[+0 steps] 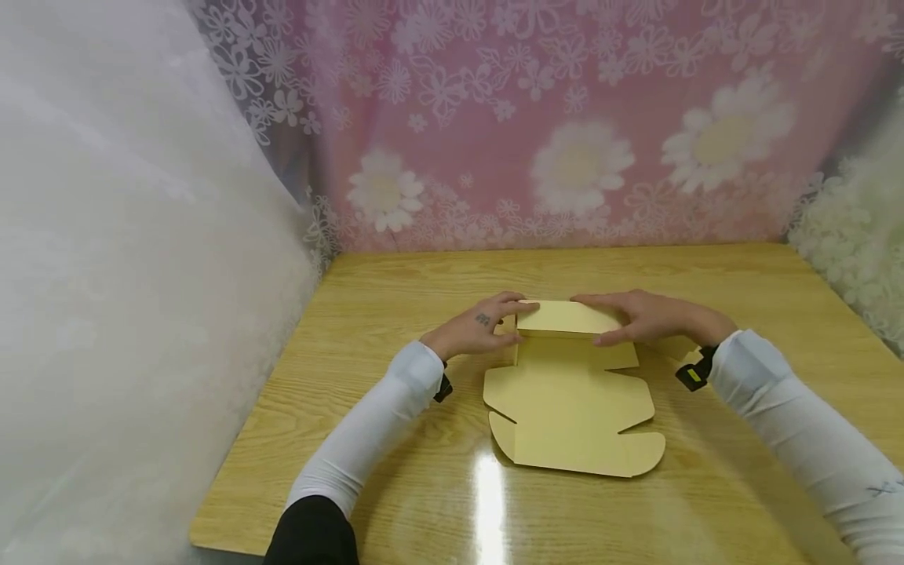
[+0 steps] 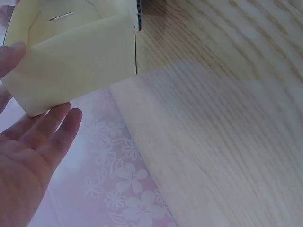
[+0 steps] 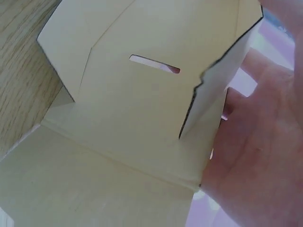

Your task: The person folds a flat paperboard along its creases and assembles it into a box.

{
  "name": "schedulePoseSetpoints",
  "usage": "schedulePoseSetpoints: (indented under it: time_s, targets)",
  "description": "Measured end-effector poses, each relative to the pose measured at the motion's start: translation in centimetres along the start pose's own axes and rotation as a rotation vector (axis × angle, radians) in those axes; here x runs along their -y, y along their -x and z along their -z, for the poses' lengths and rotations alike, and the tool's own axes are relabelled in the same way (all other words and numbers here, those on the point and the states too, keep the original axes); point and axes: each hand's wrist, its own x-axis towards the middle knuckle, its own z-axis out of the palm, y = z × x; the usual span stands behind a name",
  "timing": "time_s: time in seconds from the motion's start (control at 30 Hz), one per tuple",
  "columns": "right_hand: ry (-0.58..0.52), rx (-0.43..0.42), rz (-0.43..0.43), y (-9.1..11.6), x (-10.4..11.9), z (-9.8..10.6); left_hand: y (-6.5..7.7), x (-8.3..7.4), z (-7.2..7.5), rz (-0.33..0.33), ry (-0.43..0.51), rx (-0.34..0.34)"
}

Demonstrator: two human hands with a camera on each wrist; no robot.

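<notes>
A pale yellow cardboard box [image 1: 568, 400], partly folded, lies on the wooden table with its notched flaps spread toward me. Its far end stands raised as a folded panel [image 1: 565, 316]. At the left end of that panel, my left hand [image 1: 472, 326] holds the card between thumb and fingers. My right hand [image 1: 660, 315] grips the right end, thumb on the near side and fingers along the far edge. A narrow slot [image 3: 155, 64] and an upright side flap [image 3: 220, 78] show in the right wrist view. Some fingertips are hidden behind the card.
The wood-grain table [image 1: 395, 439] extends on all sides of the box. Behind it hangs a pink flowered cloth [image 1: 480, 157], with a white sheet [image 1: 141, 275] at the left. A pale floral cloth [image 1: 862, 212] borders the table's right side.
</notes>
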Motion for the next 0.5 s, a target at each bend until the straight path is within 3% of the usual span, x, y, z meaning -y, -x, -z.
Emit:
schedulePoseSetpoints:
  time_s: [0.07,0.2,0.3,0.4,0.5]
  targets:
    - [0.002,-0.110,0.022,0.3,0.4,-0.3,0.1,-0.1,0.0,0.014,-0.005,0.001]
    - [0.074,-0.474,0.106,1.3,1.8,-0.8,0.3,-0.2,-0.1,0.027,-0.005,0.006]
    - [0.216,-0.681,0.060,2.4,2.5,-1.0,0.3,-0.3,0.0,0.029,0.003,-0.009]
    - [0.298,-0.670,-0.102,3.6,2.3,-1.8,0.4,-0.2,-0.1,0.032,0.009,-0.029]
    - [0.190,-0.510,-0.238,4.2,1.5,-3.1,0.6,-0.1,-0.3,0.040,-0.005,-0.032]
